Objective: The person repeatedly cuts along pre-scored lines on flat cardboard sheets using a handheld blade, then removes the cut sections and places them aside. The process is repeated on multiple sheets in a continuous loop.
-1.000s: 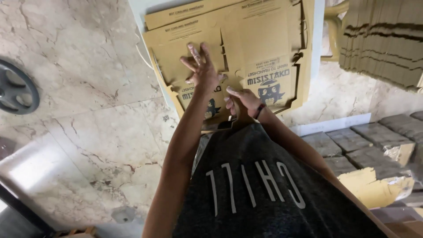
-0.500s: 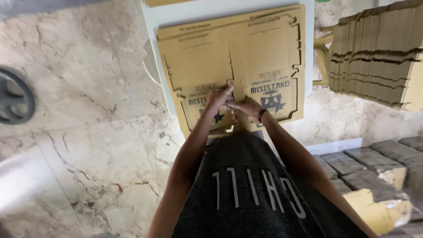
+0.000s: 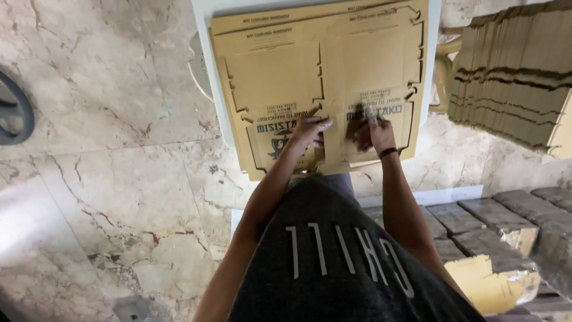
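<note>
We've dropped both hands flat: left hand and right hand now press, released, on the cardboard sheet on the bench.

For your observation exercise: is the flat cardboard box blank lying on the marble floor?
No. The flat cardboard box blank lies on a white table, with the left hand and right hand pressed on it.

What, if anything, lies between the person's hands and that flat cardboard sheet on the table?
Nothing visible. Both the left hand and the right hand rest directly on the near edge of the flat cardboard sheet, with no other object between them and it.
</note>
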